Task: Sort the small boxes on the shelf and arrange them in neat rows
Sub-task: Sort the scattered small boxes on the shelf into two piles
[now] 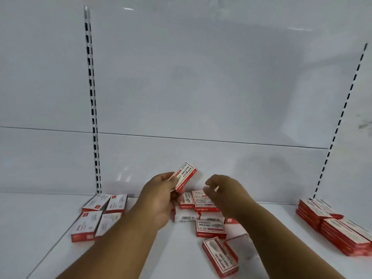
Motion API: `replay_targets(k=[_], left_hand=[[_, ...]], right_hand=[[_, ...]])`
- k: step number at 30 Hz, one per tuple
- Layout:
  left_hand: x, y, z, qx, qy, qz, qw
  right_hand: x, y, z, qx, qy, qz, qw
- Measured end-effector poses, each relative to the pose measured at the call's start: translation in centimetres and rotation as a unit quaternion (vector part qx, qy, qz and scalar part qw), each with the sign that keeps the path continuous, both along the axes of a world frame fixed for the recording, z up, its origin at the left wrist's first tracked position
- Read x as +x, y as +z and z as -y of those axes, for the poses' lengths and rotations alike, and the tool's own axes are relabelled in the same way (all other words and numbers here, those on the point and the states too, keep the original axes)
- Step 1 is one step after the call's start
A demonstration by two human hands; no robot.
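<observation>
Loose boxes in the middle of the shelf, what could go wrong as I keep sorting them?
The left hand pinches one box by its lower end only, tilted, so it may slip. The right hand hovers just above the loose pile, and a careless sweep could scatter it further. One stray box lies askew near the shelf's front, where a forearm could knock it off.
</observation>
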State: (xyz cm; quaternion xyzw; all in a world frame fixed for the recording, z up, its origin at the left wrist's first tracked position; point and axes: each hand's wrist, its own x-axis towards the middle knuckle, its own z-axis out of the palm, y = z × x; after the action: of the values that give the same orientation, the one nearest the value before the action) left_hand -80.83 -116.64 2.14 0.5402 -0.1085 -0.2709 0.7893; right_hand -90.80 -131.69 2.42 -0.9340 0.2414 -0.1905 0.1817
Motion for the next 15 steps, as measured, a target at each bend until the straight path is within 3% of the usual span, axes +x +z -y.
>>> replay_targets(k=[2, 9, 12, 15], left_hand=[[-0.4, -0.9, 0.6, -0.019, 0.006, 0.004, 1.0], [-0.8, -2.2, 0.9, -0.038, -0.022, 0.011, 0.999], [-0.7, -2.2, 1.0, -0.059, -0.019, -0.002, 0.998], [-0.6, -2.2, 1.1, -0.082, -0.024, -0.007, 0.996]], right_hand=[[-0.1, -1.5, 0.9, -0.031, 0.018, -0.075, 0.997], [-0.7, -2.0, 1.9, -0.038, 0.096, -0.096, 0.99], [-1.0, -2.0, 1.3, -0.032, 0.091, -0.055, 0.994], [-1.2, -1.5, 0.6, 0.121, 0.046, 0.069, 0.989]])
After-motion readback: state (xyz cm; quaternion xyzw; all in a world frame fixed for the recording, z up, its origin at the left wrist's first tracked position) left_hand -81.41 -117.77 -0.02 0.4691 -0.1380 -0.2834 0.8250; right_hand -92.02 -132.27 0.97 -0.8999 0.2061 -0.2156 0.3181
